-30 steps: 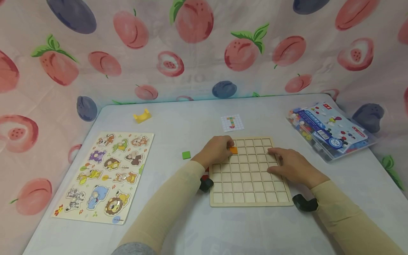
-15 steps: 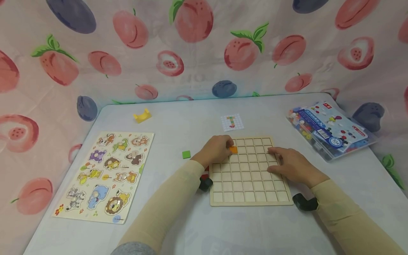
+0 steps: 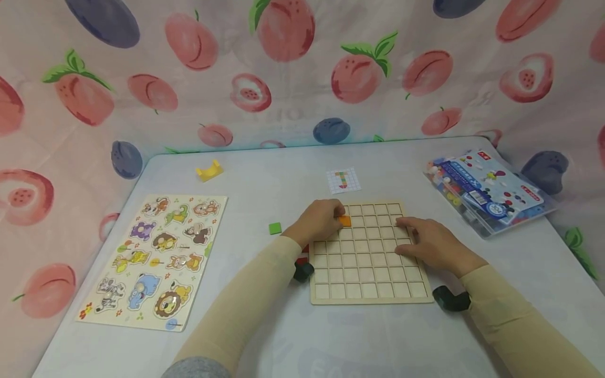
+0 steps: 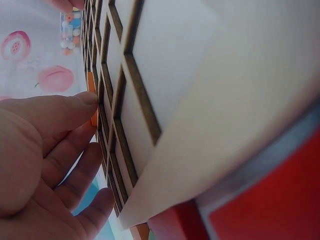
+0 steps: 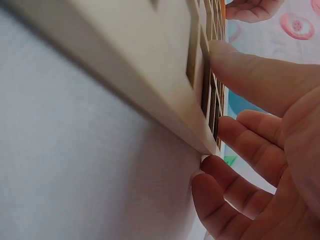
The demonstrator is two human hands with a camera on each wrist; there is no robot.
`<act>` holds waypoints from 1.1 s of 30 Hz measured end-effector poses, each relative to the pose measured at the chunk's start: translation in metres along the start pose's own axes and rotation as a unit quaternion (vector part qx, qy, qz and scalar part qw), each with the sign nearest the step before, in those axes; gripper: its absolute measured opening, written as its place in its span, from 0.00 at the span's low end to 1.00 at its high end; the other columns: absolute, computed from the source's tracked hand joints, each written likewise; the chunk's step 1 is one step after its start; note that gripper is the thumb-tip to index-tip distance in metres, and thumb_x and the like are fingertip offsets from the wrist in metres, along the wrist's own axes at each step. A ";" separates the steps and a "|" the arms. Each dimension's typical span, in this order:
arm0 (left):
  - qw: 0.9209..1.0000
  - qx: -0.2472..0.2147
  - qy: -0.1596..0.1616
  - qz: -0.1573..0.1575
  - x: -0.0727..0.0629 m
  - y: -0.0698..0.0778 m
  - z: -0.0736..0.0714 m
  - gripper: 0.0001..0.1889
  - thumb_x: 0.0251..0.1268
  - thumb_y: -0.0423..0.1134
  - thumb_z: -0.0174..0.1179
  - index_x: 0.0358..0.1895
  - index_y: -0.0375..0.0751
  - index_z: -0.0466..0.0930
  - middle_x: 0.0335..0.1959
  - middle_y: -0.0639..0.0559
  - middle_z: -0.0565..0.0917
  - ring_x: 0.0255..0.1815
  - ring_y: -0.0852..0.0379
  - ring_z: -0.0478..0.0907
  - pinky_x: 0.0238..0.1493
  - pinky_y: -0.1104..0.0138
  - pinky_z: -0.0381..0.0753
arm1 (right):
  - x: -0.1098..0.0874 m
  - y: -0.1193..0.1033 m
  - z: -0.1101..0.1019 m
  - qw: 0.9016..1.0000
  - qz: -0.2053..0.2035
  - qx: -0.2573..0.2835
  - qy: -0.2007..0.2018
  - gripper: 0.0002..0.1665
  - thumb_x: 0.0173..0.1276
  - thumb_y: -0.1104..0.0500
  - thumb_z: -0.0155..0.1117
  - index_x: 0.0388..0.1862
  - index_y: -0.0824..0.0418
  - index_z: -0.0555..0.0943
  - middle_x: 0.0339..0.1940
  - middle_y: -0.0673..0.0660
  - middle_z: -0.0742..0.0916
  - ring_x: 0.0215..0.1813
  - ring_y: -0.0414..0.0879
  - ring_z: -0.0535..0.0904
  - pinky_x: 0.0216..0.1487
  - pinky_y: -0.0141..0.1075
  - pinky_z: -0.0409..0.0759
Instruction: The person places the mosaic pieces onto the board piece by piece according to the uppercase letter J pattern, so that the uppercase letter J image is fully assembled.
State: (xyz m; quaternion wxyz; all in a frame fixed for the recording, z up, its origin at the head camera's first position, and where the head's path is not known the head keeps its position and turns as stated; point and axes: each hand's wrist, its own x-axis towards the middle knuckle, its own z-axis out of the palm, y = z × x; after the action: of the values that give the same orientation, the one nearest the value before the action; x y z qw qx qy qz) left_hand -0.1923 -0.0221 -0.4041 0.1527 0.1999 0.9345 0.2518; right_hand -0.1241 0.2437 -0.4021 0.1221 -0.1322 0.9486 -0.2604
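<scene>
A wooden grid board (image 3: 371, 301) lies on the table in front of me. At its upper left, my left hand (image 3: 317, 223) pinches a square orange tile (image 3: 345, 221) between thumb and forefinger, its other fingers loosely bent. The orange tile (image 4: 91, 80) shows beside the thumb in the left wrist view. My right hand (image 3: 435, 244) rests at the board's right side, thumb and forefinger lying on the grid; the lower fingers touch its edge in the right wrist view. Red tiles (image 3: 302, 261) lie left of the board, partly hidden by the left wrist.
A green tile (image 3: 275, 228) lies left of the left hand. Behind the board is a small pattern card (image 3: 343, 180). An animal puzzle (image 3: 158, 262) lies at left, a yellow curved piece (image 3: 210, 170) at the back, and a plastic box of beads (image 3: 491, 194) at right.
Both hands hold nearly the same positions, and the orange tile stays in place. The head view has shifted very slightly.
</scene>
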 end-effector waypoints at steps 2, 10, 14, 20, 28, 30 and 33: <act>1.000 -0.001 0.000 -0.001 0.000 0.000 0.000 0.14 0.68 0.37 0.65 0.55 0.42 0.82 0.52 0.51 0.84 0.54 0.57 0.78 0.59 0.67 0.74 | 0.000 0.000 0.000 1.000 -0.002 0.000 0.000 0.43 0.65 0.49 0.72 0.70 0.72 0.70 0.63 0.72 0.78 0.60 0.66 0.76 0.60 0.61 0.70; 1.000 -0.008 -0.005 -0.005 -0.001 0.000 0.000 0.15 0.68 0.36 0.64 0.56 0.41 0.81 0.54 0.51 0.83 0.56 0.56 0.77 0.60 0.66 0.73 | 0.000 -0.002 -0.001 1.000 0.001 0.004 -0.003 0.43 0.65 0.49 0.72 0.70 0.72 0.69 0.62 0.73 0.78 0.60 0.67 0.75 0.60 0.61 0.70; 1.000 -0.010 -0.005 -0.009 -0.005 -0.001 -0.004 0.16 0.69 0.36 0.62 0.58 0.43 0.80 0.56 0.52 0.83 0.58 0.55 0.77 0.61 0.64 0.73 | 0.000 -0.002 -0.001 1.000 0.003 0.004 -0.003 0.43 0.65 0.50 0.72 0.70 0.72 0.69 0.62 0.73 0.78 0.61 0.67 0.75 0.60 0.61 0.70; 0.999 -0.032 -0.001 -0.016 -0.013 -0.004 -0.013 0.17 0.69 0.35 0.61 0.60 0.44 0.80 0.58 0.53 0.81 0.61 0.54 0.76 0.62 0.62 0.74 | 0.000 -0.001 -0.002 1.000 0.004 -0.004 -0.004 0.44 0.64 0.48 0.73 0.69 0.72 0.70 0.62 0.74 0.78 0.60 0.68 0.74 0.60 0.62 0.70; 0.999 -0.039 0.007 -0.026 -0.026 -0.014 -0.023 0.18 0.70 0.36 0.63 0.61 0.43 0.79 0.60 0.53 0.81 0.62 0.53 0.75 0.63 0.60 0.72 | 0.000 -0.001 -0.001 1.000 0.004 -0.007 -0.004 0.44 0.63 0.47 0.73 0.69 0.72 0.70 0.61 0.73 0.78 0.59 0.67 0.75 0.59 0.62 0.70; 0.999 -0.040 0.009 -0.032 -0.028 -0.017 -0.025 0.18 0.70 0.37 0.62 0.61 0.43 0.79 0.60 0.52 0.81 0.62 0.52 0.75 0.64 0.59 0.72 | 0.000 -0.001 -0.001 1.000 0.004 -0.008 -0.003 0.44 0.63 0.48 0.73 0.69 0.72 0.70 0.62 0.73 0.78 0.60 0.68 0.75 0.59 0.62 0.70; 0.998 -0.045 0.014 -0.042 -0.032 -0.022 -0.028 0.18 0.69 0.36 0.62 0.61 0.43 0.79 0.60 0.51 0.81 0.61 0.52 0.75 0.63 0.59 0.72 | 0.000 -0.001 -0.001 1.000 0.003 -0.009 -0.001 0.44 0.63 0.48 0.74 0.69 0.72 0.70 0.62 0.74 0.78 0.60 0.68 0.74 0.60 0.63 0.70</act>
State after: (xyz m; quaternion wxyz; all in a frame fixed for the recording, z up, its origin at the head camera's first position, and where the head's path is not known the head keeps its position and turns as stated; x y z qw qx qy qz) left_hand -0.1820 -0.0655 -0.3873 0.1592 0.1500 0.9318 0.2897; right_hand -0.1242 0.2434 -0.4010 0.1229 -0.1312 0.9512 -0.2510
